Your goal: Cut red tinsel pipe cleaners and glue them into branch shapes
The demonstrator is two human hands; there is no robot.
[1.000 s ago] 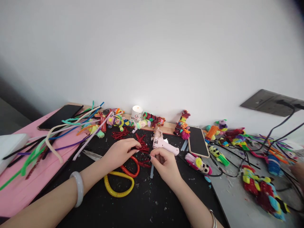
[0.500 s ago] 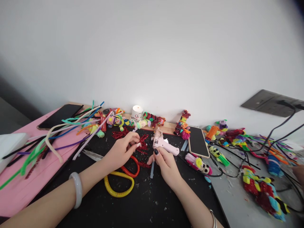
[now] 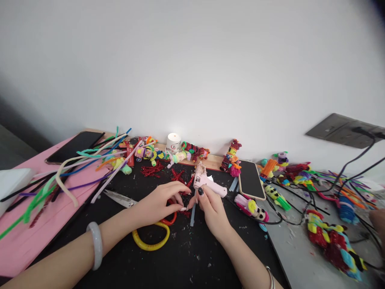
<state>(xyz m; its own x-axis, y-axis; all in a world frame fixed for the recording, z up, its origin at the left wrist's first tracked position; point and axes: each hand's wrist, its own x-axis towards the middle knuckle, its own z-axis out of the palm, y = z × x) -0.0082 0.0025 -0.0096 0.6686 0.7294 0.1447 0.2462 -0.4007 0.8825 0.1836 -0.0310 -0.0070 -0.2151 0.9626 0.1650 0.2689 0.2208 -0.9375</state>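
Note:
My left hand point(image 3: 168, 199) reaches in above the scissors, its fingers curled and its thumb tip close to my right hand's fingertips. What it pinches, if anything, is too small to make out. My right hand point(image 3: 212, 206) is closed in a pinch in front of a pale pink glue gun point(image 3: 212, 185); whatever is in its fingers is hidden. A translucent glue stick point(image 3: 193, 216) shows between the hands. Red tinsel pipe-cleaner pieces point(image 3: 178, 175) lie behind my left hand, partly covered by it. Scissors with yellow and red handles point(image 3: 150, 245) lie under my left wrist.
Loose pipe cleaners point(image 3: 72, 176) spread over a pink board point(image 3: 39, 224) at left, near a phone point(image 3: 75, 146). A paper cup point(image 3: 173, 143) and pipe-cleaner figures point(image 3: 231, 158) line the wall. Another phone point(image 3: 252, 180), cables and more figures point(image 3: 333, 241) lie right. Another person's hand point(image 3: 377, 220) shows there.
My left hand has moved right and down, from the red tinsel pieces to my right hand's fingertips. My right hand and the glue gun have stayed nearly in place.

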